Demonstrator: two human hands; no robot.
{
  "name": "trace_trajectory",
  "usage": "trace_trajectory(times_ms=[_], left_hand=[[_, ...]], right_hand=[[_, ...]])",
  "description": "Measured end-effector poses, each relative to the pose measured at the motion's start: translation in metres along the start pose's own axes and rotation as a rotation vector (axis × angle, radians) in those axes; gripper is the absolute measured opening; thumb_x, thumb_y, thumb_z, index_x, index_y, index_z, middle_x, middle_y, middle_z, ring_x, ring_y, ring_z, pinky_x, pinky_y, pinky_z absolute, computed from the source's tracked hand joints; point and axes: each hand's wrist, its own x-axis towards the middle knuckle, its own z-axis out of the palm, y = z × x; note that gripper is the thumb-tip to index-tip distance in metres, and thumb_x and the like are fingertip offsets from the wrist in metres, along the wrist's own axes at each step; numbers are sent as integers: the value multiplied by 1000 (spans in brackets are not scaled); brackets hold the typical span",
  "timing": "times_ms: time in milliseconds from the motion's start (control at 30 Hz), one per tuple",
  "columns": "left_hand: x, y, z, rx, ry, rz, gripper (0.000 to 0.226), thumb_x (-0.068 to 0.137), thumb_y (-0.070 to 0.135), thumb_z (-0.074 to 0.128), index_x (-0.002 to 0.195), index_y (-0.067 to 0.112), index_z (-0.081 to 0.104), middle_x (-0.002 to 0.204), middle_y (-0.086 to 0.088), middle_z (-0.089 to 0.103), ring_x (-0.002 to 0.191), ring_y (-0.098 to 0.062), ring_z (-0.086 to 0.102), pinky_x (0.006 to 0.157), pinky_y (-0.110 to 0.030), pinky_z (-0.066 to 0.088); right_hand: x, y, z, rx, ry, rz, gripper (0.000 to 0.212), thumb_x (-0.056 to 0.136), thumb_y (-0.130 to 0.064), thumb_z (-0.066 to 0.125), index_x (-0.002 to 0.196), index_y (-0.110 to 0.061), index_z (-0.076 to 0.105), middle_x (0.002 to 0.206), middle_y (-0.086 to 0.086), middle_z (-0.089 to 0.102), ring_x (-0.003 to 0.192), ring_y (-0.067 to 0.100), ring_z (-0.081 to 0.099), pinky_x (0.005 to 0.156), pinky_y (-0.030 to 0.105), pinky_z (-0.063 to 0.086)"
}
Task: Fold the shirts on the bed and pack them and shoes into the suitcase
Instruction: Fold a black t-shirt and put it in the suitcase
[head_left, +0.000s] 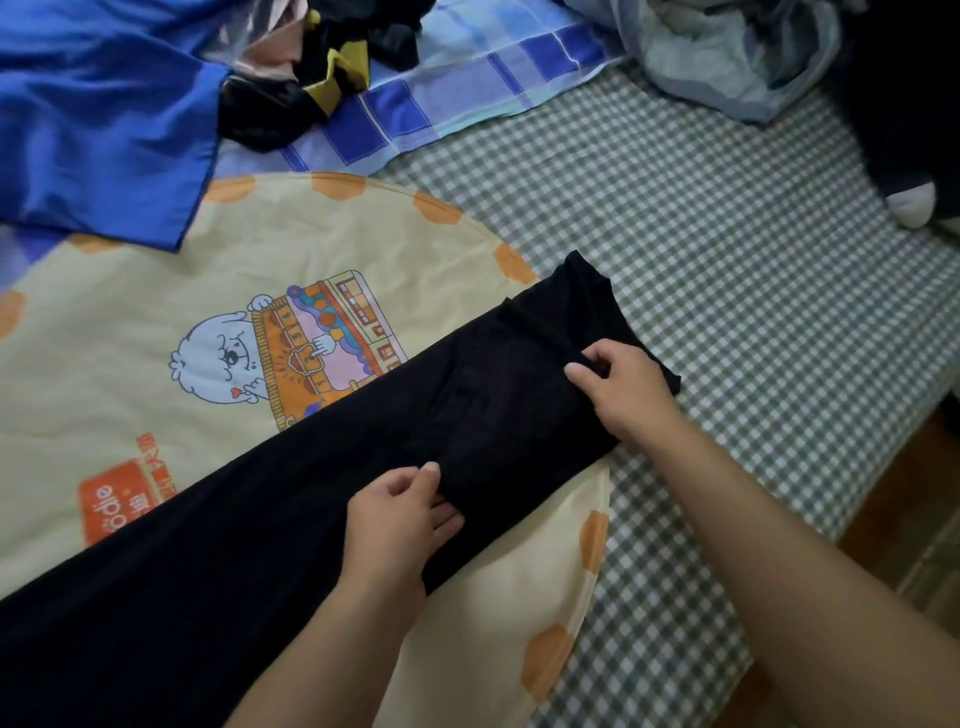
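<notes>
A view looking down on a bed covered in a green and white checked sheet (727, 270). A black shirt (322, 499), already folded lengthwise into a long narrow band, runs diagonally from the 8 o'clock edge of the view up toward 2 o'clock, its far end just past centre. It lies partly on a cream quilt (156, 322) with orange dots and a cartoon print, and its upper end rests on the checked sheet. The right hand (621, 387), at about 3 o'clock from centre, pinches a fold of the black fabric near that upper end between thumb and curled fingers. The left hand (397, 517), just below centre toward 6 o'clock, rests on the middle of the shirt with thumb and fingertips nipping an edge of the cloth; the black fabric is so dark that the exact fold it holds is hard to make out. At 11 o'clock lies a bright blue garment (98, 114), with a heap of black and yellow clothing (311, 78) beside it at 12 o'clock on a blue checked cloth (467, 78). At 1 o'clock sits a crumpled grey garment (727, 57).
</notes>
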Motion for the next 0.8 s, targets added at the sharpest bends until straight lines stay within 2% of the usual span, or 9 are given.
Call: trace_trajectory(times_ms=[133, 233, 300, 367, 433, 500, 633, 733, 800], left_hand=[[-5, 5, -6, 313, 58, 172, 17, 101, 24, 61, 93, 12, 70, 78, -7, 74, 66, -22, 74, 69, -42, 63], [-9, 8, -6, 864, 197, 583, 15, 99, 37, 56, 87, 29, 54, 70, 6, 63, 63, -15, 63, 64, -43, 55], [-7, 10, 3, 1100, 152, 1081, 10, 99, 33, 52, 95, 26, 57, 88, 6, 61, 80, -18, 60, 70, -42, 52], [9, 5, 20, 1348, -7, 1370, 38, 99, 39, 49, 129, 19, 61, 132, -6, 59, 126, -30, 54, 102, -44, 45], [38, 5, 33, 1601, -95, 1360, 63, 101, 54, 38, 157, 24, 35, 165, -12, 27, 155, -34, 13, 124, -50, 18], [62, 3, 40, 1787, -118, 1259, 71, 100, 68, 19, 162, 34, 10, 170, -10, 2, 155, -34, -13, 126, -54, 1], [71, 4, 50, 1872, -174, 1134, 72, 94, 80, 9, 157, 49, -6, 166, -12, -23, 150, -37, -30, 122, -58, -9], [54, 11, 42, 1837, -259, 1134, 67, 95, 79, 7, 155, 54, -5, 163, -12, -31, 146, -37, -38, 121, -59, -14], [47, 5, 20, 1761, -209, 1196, 63, 99, 75, 8, 158, 51, 6, 167, -10, -20, 150, -35, -30, 122, -58, -8]], right_hand=[[2, 13, -8, -6, 40, 12, 11, 92, -38, 70, 87, -32, 62, 90, -12, 63, 95, 17, 63, 86, 38, 51], [-1, 15, -6, -65, 135, -60, 34, 91, -42, 67, 121, -29, 60, 115, -9, 54, 119, 20, 49, 104, 40, 43], [-2, 7, -3, -128, 264, -208, 54, 95, -48, 57, 143, -27, 47, 141, 0, 42, 137, 23, 32, 117, 44, 31], [7, -3, 3, -319, 257, -320, 66, 99, -58, 39, 157, -30, 25, 164, 5, 15, 151, 28, 7, 125, 50, 11], [29, -2, 13, -477, 131, -296, 72, 99, -67, 22, 160, -34, 1, 169, 0, -12, 154, 30, -16, 124, 54, -8], [52, 9, 23, -525, 15, -220, 73, 97, -71, 11, 159, -38, -10, 167, -2, -22, 152, 28, -24, 122, 57, -11], [71, 25, 29, -502, -16, -185, 66, 99, -69, 7, 158, -43, -9, 168, -4, -18, 153, 23, -22, 122, 54, -12], [71, 14, 18, -449, 98, -69, 67, 101, -64, 15, 160, -36, 4, 169, -2, 2, 155, 26, 0, 124, 53, 8], [80, -4, 3, -341, 138, 57, 72, 99, -67, 25, 160, -29, 17, 165, 1, 18, 150, 29, 16, 119, 51, 22]])
